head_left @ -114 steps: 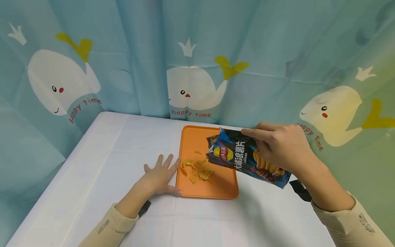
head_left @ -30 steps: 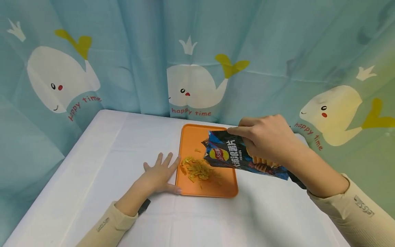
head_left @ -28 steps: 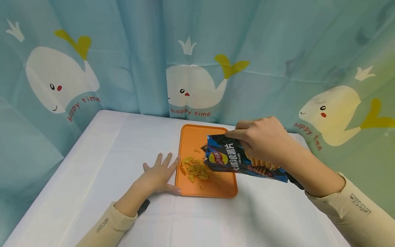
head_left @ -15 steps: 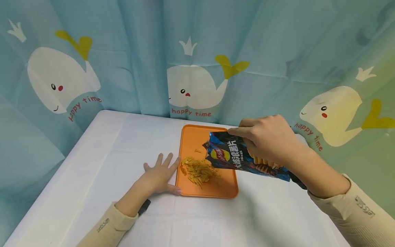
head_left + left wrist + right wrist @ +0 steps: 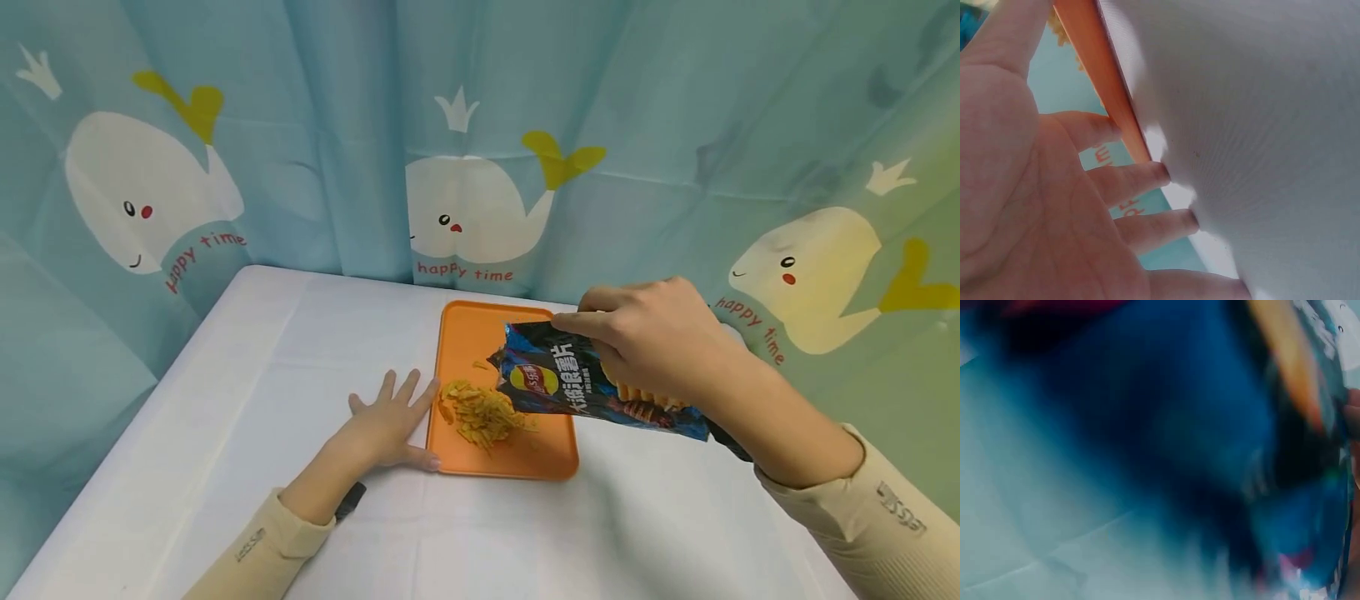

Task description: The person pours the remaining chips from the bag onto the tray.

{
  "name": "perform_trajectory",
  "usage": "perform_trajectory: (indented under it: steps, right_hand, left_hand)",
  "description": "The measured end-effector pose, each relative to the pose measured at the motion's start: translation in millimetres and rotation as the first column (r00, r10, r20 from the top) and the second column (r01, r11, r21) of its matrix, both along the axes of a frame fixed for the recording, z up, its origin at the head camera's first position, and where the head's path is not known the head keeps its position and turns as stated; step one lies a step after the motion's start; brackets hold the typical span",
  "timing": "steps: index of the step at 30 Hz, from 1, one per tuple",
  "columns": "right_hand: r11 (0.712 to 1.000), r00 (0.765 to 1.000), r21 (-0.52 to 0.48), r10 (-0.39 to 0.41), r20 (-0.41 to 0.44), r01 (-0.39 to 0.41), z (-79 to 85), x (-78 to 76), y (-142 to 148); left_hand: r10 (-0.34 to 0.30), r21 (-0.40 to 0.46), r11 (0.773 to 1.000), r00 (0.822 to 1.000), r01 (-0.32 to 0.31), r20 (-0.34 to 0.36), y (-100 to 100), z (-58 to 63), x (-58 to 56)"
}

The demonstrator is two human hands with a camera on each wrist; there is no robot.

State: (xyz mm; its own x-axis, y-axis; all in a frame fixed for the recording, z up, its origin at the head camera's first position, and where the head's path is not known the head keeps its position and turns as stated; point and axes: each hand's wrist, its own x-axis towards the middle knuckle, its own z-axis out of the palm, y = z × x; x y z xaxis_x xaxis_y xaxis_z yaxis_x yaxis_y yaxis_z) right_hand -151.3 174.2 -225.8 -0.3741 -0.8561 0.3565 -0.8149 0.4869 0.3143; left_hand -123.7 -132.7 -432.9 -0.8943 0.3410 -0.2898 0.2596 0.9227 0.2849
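My right hand [image 5: 641,333] grips a dark blue bag of potato chips [image 5: 577,383] from above, its torn mouth tilted to the left over an orange tray [image 5: 480,325]. The bag fills much of the right wrist view, blurred. Below the mouth, a pile of broken yellow chips [image 5: 480,412] lies on the tray's left half. My left hand [image 5: 386,425] rests on the table with fingers spread, thumb and index finger touching the tray's left edge. In the left wrist view the fingertips reach down to the white cloth beside the orange tray side [image 5: 1094,69].
A white-covered table [image 5: 330,333] carries the tray near its far edge. Behind it hangs a light blue curtain [image 5: 322,125] printed with whales. Dark straps [image 5: 350,502] show at the wrists.
The right hand has shifted the bag slightly left over the last few seconds. The chip pile on the tray has grown much larger. The left hand has stayed in place.
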Motion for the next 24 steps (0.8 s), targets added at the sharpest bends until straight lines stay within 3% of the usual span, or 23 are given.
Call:
perform_trajectory:
  steps: [16, 24]
  right_hand:
    - [1.0, 1.0, 0.009, 0.013, 0.005, -0.013, 1.8, 0.8, 0.5]
    - [0.987, 1.0, -0.161, -0.024, -0.003, 0.023, -12.0, -3.2, 12.7]
  left_hand:
    - [0.003, -0.004, 1.0, 1.0, -0.003, 0.004, -0.1, -2.6, -1.3]
    - [0.005, -0.01, 1.0, 1.0, -0.005, -0.001, 0.5, -1.6, -0.7]
